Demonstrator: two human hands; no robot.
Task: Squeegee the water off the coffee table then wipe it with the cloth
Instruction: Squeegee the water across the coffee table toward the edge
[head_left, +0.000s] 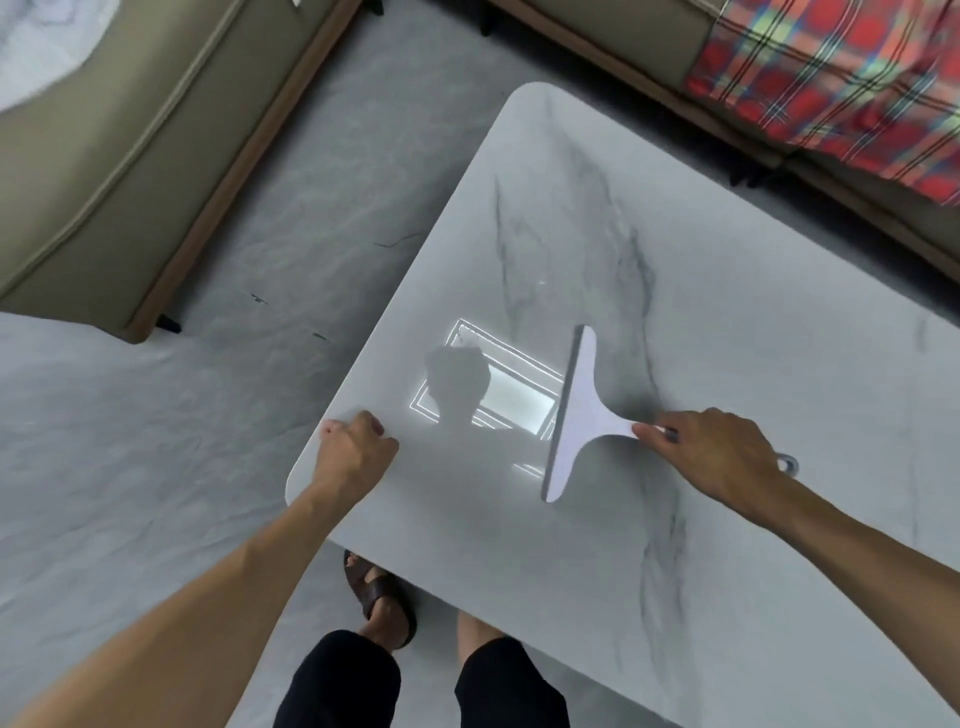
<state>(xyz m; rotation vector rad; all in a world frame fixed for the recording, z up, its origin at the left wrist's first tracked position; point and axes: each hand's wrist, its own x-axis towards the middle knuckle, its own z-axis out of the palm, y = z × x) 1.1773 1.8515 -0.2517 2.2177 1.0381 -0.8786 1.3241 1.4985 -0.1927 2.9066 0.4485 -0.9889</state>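
The coffee table (727, 312) has a white marble top with grey veins and rounded corners. A white squeegee (576, 415) lies blade-down on it, its long edge facing left near a bright reflected window patch. My right hand (717, 457) grips the squeegee's handle from the right. My left hand (353, 452) rests with fingers curled on the table's near left corner, holding nothing. Water on the top is too faint to make out. No cloth is in view.
A beige sofa (119, 171) stands at the left across a strip of grey marble floor (322, 208). Another sofa with a red plaid blanket (841, 73) runs along the far right. My legs and a brown sandal (382, 597) are at the table's near edge.
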